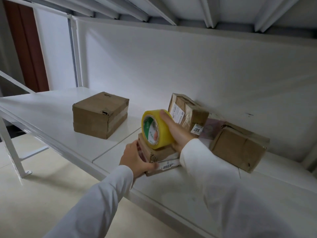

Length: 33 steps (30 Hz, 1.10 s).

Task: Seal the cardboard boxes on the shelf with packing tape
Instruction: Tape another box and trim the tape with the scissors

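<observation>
Landmark: the small box (155,155), lying near the front edge of the white shelf (51,115); every place below is given from it.
Right hand (178,131): directly above the small box, its grip closed around the tape roll (155,128), thumb over the top of the roll, fingers behind.
Tape roll: yellow-tinted clear packing tape on a green-printed core, standing on edge, its lower rim touching or just over the box top; I cannot tell whether a strip is already stuck down.
Left hand (135,158): against the box's left and front side, its grip closed on the corner by a white barcode label (169,165), steadying it.
Other boxes: a larger box (101,114) well to the left and behind; a tilted taped box (187,114) just behind; a fourth box (238,148) to the right.
Handling, as I judge it: the box looks light and likely to slide, so hold it by its sides; worn cardboard dents easily. The roll is stiff and best held across its width.
</observation>
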### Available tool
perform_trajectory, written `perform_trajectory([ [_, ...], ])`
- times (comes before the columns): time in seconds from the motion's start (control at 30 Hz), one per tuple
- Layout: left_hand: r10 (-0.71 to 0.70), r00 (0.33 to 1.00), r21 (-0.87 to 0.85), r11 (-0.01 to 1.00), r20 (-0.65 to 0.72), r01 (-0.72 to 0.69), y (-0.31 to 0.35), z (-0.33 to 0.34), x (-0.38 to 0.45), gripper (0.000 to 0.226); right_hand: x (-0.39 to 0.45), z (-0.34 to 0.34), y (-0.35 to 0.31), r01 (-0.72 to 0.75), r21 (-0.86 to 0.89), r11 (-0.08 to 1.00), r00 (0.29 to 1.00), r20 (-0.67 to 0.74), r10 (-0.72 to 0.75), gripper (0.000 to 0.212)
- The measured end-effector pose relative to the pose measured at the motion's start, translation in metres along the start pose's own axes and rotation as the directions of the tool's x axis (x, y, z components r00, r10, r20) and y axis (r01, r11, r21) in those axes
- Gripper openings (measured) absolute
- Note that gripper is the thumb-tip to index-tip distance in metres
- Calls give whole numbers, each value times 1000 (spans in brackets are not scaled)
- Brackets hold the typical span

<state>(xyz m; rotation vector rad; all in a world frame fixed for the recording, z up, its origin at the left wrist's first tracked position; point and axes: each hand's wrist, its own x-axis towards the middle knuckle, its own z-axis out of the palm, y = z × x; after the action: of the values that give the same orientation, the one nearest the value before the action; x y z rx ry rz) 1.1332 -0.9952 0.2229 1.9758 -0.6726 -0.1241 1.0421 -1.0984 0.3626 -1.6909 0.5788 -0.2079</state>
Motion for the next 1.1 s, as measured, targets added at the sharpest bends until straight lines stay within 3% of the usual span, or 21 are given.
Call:
perform_trajectory([
  [0.03, -3, 1000, 1, 1000, 4, 3, 1, 1, 0, 94, 1, -1, 0, 8, 25, 1000, 1000, 13, -8, 42],
  [0.07, -3, 1000, 0, 1000, 4, 3, 1, 1, 1, 93, 4, -1, -2, -6, 15, 1000, 1000, 15, 6, 42],
  [0.1, -9, 1000, -4, 1000, 0, 9, 1, 1, 1, 95, 3, 1, -6, -27, -27, 999, 1000, 6, 27, 58],
  [0.17, -14, 1000, -11, 1000, -11, 14, 2, 1, 1, 98, 14, 0, -11, -94, -83, 992, 996, -3, 94, 117],
  [0.2, -17, 1000, -14, 1000, -15, 16, 4, 1, 0, 95, 19, -3, -13, -121, -110, 987, 992, 5, 122, 131],
  [0.23, -24, 1000, -13, 1000, -16, 24, 7, 0, -1, 91, 17, -6, -18, -140, -147, 979, 990, 12, 144, 130],
  [0.33, -51, 998, -23, 998, -38, 50, 13, -1, -1, 85, -8, -20, -34, -171, -297, 940, 983, 18, 184, 91],
  [0.47, -69, 996, 17, 997, -57, 70, 16, 1, 0, 86, -35, -35, -20, -184, -659, 729, 965, 19, 260, 93],
  [0.67, -66, 998, 64, 996, -13, 67, 17, 1, -1, 97, -46, -34, 9, -268, -570, 777, 939, 25, 342, 73],
  [0.83, 1, 999, 187, 982, 53, -11, 32, -11, -2, 132, -41, -33, 19, -308, -532, 788, 930, 7, 368, 78],
  [0.93, -14, 987, 288, 957, 161, -33, 39, -18, 0, 157, -42, -35, 24, -322, -494, 808, 929, 2, 371, 74],
  [1.03, -15, 970, 425, 901, 241, -92, 46, -23, 1, 158, -47, -38, 28, -319, -482, 816, 927, 18, 374, 69],
  [1.1, -15, 967, 424, 900, 255, -98, 49, -24, 1, 157, -49, -40, 31, -303, -489, 818, 929, 40, 368, 66],
])
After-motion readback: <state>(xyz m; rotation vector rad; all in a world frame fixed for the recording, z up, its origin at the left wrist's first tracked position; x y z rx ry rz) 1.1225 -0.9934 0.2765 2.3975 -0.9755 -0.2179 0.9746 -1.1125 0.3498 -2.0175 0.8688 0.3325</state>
